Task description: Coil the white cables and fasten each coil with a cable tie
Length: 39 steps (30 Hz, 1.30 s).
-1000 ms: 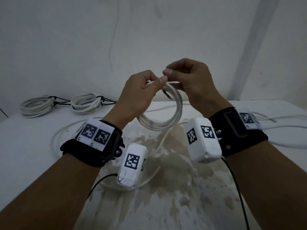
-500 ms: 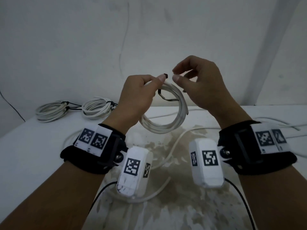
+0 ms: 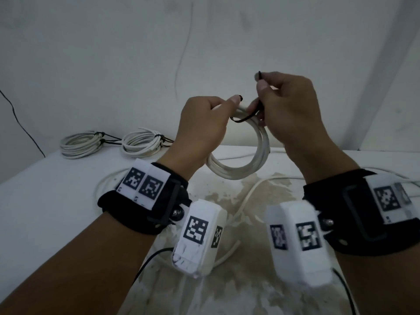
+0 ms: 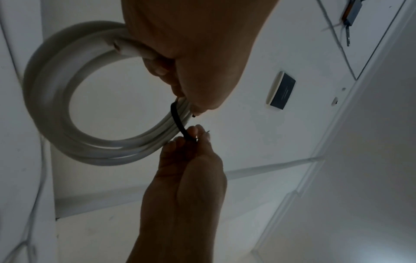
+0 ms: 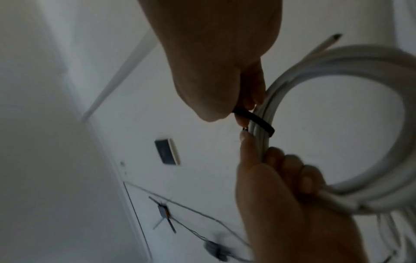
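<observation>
Nearest the head camera, two forearms are wearing black fabric wrist straps (image 3: pixel 354 212) carrying boxy white camera housings (image 3: pixel 200 235) printed with square black-and-white markers. Beneath them the white tabletop (image 3: pixel 45 201) is showing a rough, flaking brown stain (image 3: pixel 250 223), with a loose white cable (image 3: pixel 247 196) trailing across it.

Above the table, the left hand (image 3: pixel 202 135) is clasping the smooth, round white cable coil (image 3: pixel 241 171), fingers wrapped around its upper strands so the ring is hanging upright. A thin black cable tie (image 3: pixel 244 118) is looping around the bundled strands just beside the left thumb; the right hand (image 3: pixel 293 114) is pinching the tie's tail between thumb and fingers, its tip poking up past the forefinger.

Compared with half a second earlier, the right hand has closed in from a short gap and taken hold of the tie, and has risen slightly.

Farther back, two finished cable coils (image 3: pixel 84 144), each bound with black ties, are lying side by side against the plain, scuffed wall (image 3: pixel 113 53).
</observation>
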{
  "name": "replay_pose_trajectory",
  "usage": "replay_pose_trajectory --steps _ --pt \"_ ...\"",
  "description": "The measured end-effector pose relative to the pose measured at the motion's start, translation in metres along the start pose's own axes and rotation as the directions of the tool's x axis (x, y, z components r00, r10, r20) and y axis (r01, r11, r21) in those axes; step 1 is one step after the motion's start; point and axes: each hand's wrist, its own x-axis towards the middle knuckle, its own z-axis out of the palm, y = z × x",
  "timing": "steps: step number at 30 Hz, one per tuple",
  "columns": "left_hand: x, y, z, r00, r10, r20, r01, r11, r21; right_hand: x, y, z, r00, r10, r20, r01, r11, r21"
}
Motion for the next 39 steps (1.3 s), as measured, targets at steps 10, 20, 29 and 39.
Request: replay_pose_trajectory --steps 10,20,29,39 --pt "0.007 -0.007 -0.01 0.984 -0.18 -0.003 0.178 0.975 -0.135 -0.006 -0.006 0.001 0.979 -0.125 0.162 0.175 0.92 -0.349" --pt "0.002 -0.006 -0.003 0.976 -0.208 0.067 0.215 0.967 -0.136 -0.003 -0.003 0.0 0.985 -0.123 0.124 0.161 0.914 -0.371" --pt "0.002 -0.007 -0.004 0.974 -0.225 0.038 0.228 0.962 -0.151 -0.003 -0.002 -0.001 0.986 -0.085 0.147 0.135 0.919 -0.371" --pt "0.0 -0.006 -0.003 0.976 -0.21 0.055 0.215 0.971 -0.107 -0.005 -0.003 0.0 0.988 -0.113 0.104 0.143 0.928 -0.344"
